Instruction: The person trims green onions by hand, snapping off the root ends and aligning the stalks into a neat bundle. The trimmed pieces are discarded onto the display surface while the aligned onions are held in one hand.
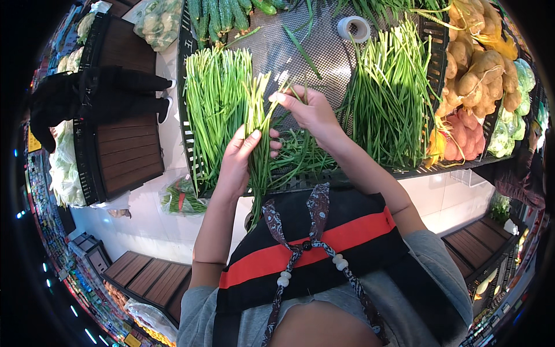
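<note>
My left hand (243,154) is closed around a small bunch of Chinese chives (256,104), pale cut ends pointing away from me and green leaves hanging towards my apron. With thumb and fingertips, my right hand (310,108) pinches a few chive stalks (277,102) just right of the bunch. A thick stack of chives (219,104) lies to the left on the mesh-lined display stand (269,39). Another large pile of chives (390,99) is at the right. Loose chive leaves (303,152) are scattered below my hands.
Cucumbers (221,17) and a roll of clear tape (353,29) lie at the far side. Bagged potatoes (481,69) stand past the right divider. A bag of greens (182,197) sits on the floor at left. A person in dark clothes (99,93) stands by the left shelves.
</note>
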`<state>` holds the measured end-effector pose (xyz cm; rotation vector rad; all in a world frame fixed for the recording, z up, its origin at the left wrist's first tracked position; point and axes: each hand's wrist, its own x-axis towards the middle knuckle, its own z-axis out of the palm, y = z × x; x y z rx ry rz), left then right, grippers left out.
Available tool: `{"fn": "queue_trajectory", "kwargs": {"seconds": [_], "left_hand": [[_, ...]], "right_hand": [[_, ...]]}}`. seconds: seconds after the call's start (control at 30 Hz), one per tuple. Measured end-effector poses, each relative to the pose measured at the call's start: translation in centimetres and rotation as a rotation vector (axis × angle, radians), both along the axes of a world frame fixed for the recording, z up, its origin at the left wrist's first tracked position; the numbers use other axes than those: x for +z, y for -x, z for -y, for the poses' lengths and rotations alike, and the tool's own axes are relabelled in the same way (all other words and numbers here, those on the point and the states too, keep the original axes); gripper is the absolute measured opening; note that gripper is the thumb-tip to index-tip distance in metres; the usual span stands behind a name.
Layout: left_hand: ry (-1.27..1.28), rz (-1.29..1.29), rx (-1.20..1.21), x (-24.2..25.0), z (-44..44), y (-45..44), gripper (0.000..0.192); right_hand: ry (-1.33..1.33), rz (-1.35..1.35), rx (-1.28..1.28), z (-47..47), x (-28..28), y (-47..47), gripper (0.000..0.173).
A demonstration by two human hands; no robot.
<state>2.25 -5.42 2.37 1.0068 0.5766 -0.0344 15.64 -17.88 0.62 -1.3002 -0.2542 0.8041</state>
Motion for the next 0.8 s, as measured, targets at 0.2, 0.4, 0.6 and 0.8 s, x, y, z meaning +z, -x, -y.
{"fn": "queue_trajectory", "kwargs": {"seconds": [0.2, 0.4, 0.6, 0.8], "left_hand": [[0.072, -0.044, 0.077, -0.29, 0.07, -0.33, 0.025], [0.057, -0.083, 0.138, -0.77, -0.16, -0.36, 0.024], [0.014, -0.108, 0.11, -0.84, -0.14, -0.35, 0.026], [0.039, -0.118, 0.131, -0.74, -0.15, -0.31, 0.023]], "right_hand": [[-0.012, -0.092, 0.009, 0.66, 0.43, 0.14, 0.022], [-0.142, -0.161, -0.026, 0.45, 0.32, 0.46, 0.026], [-0.181, -0.187, 0.06, 0.15, 0.15, 0.7, 0.022], [-0.149, -0.169, -0.021, 0.1, -0.31, 0.83, 0.016]]}}
